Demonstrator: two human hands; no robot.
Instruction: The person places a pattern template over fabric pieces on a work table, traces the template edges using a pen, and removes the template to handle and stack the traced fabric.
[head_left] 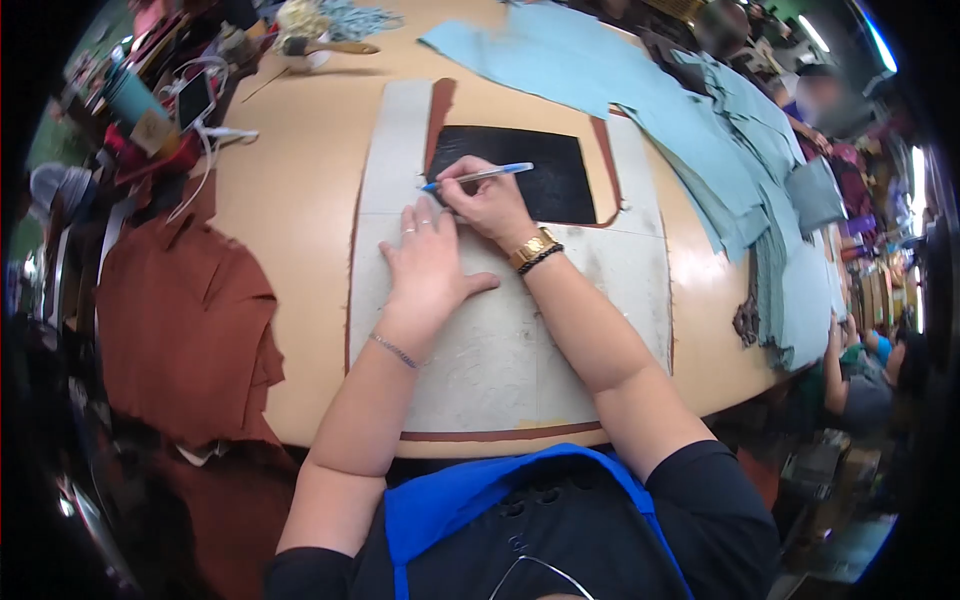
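Note:
My right hand [487, 205] holds a blue pen [500, 172], its tip down at the left part of a black sheet [545, 178], near the inner edge of a pale grey template [480, 350]. My left hand [428, 255] lies on the template with its fingers spread, just below and left of the pen tip. Beneath the template is brown leather [500, 435], which shows along its edges and beside the cut-out at the top. The black sheet lies inside that cut-out.
Brown leather pieces [185, 320] lie at the left. Light blue leather [560, 60] covers the back and right of the table [300, 210]. A brush [335, 47], a phone [195, 100] and a cable stand at the back left. Other people are at the right.

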